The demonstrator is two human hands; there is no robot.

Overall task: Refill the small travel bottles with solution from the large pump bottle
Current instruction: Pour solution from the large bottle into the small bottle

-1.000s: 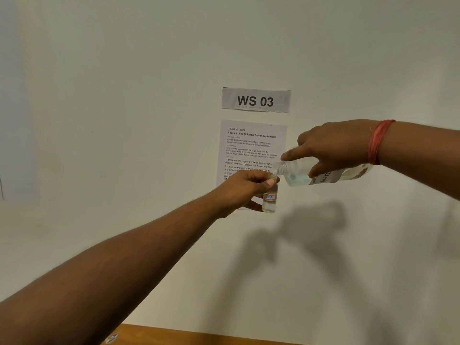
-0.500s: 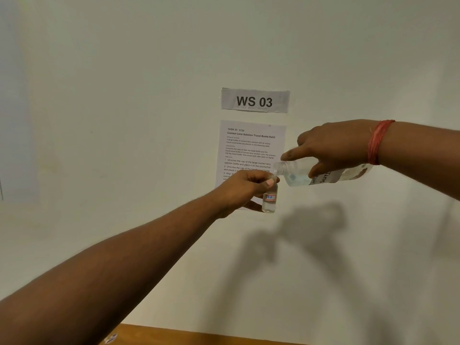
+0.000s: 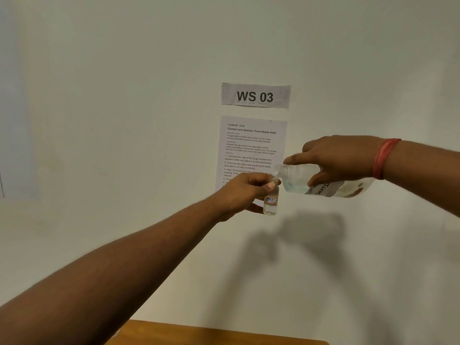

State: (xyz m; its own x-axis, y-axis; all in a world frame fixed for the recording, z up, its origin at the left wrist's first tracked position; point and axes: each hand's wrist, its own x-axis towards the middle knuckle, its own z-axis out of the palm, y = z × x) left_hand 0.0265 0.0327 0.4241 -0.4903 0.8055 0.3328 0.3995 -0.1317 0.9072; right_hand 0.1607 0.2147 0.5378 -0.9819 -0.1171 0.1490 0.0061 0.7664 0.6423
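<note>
My left hand (image 3: pixel 245 191) grips a small clear travel bottle (image 3: pixel 270 204) upright in the air, with a little red-edged label on its side and some clear liquid in its base. My right hand (image 3: pixel 341 158), with a red thread band at the wrist, holds the large clear bottle (image 3: pixel 323 183) tipped on its side, index finger stretched along the top. The large bottle's open threaded neck (image 3: pixel 281 170) points left and sits just above the small bottle's mouth. Pale blue solution pools near the large bottle's neck.
Behind the hands a pale wall carries a "WS 03" sign (image 3: pixel 256 95) and a printed instruction sheet (image 3: pixel 251 150). A strip of wooden tabletop (image 3: pixel 214 334) shows at the bottom edge. Shadows of the hands fall on the wall below.
</note>
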